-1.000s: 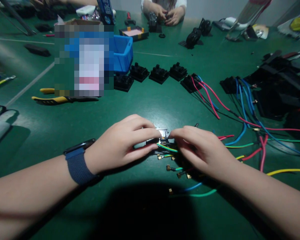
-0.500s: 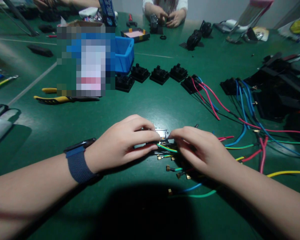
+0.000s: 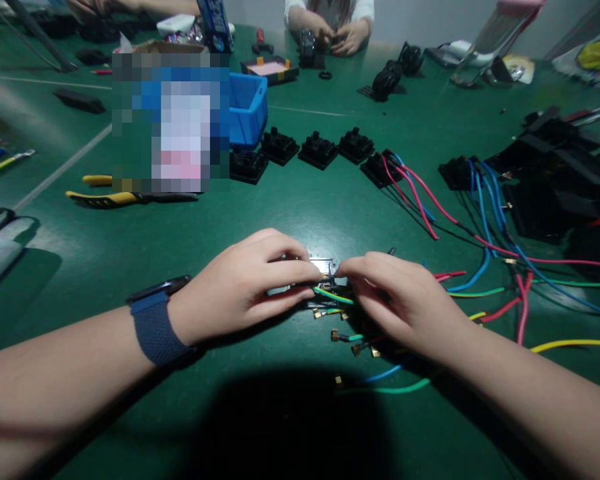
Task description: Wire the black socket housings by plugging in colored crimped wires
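Note:
My left hand (image 3: 250, 280), with a dark watch on its wrist, is closed around the left side of a small black module (image 3: 324, 267) with metal parts inside. My right hand (image 3: 405, 293) meets it from the other side, its thumb and fingers pinched together at the module's right edge. What sits between the right fingertips is hidden. A green-yellow wire (image 3: 333, 295) runs from beside the left fingertips to under the right hand. Loose wires with brass terminals (image 3: 336, 336) lie just below the right hand.
Several black modules (image 3: 318, 149) stand in a row beyond my hands, one with red and blue wires (image 3: 420, 190). Yellow-handled pliers (image 3: 105, 199) and a blue bin (image 3: 250, 110) are to the left. More wires and black housings (image 3: 540, 207) crowd the right. A person's hands (image 3: 347, 39) work opposite.
Both hands stay at the module with almost the same grip. The whole view has shifted very slightly; nothing else visibly moved.

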`<state>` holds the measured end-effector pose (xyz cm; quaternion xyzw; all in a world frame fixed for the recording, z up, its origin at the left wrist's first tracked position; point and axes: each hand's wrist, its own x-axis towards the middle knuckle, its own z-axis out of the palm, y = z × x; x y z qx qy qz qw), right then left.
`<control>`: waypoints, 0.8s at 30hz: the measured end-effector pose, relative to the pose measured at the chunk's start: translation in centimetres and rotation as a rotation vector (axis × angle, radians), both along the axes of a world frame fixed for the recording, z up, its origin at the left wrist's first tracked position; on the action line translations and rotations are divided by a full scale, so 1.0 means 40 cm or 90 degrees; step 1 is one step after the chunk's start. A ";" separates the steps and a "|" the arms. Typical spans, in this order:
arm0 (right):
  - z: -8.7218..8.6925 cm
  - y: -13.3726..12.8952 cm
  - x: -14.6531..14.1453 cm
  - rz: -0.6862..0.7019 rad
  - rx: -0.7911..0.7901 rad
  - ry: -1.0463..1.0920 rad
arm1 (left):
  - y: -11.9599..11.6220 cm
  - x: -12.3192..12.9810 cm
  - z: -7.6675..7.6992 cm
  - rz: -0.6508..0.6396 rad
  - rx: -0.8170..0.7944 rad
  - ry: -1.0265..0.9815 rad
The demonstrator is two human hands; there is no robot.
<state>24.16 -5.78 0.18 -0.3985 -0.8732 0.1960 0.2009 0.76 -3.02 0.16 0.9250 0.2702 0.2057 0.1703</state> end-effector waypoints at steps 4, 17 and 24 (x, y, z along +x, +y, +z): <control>0.001 0.000 0.000 0.002 0.001 0.002 | -0.001 0.000 -0.001 -0.002 -0.002 0.003; -0.001 -0.001 0.001 -0.002 0.002 -0.004 | -0.004 -0.003 0.002 0.010 -0.011 0.010; -0.002 -0.003 0.002 0.002 0.028 -0.011 | -0.004 -0.001 0.004 0.013 -0.018 0.009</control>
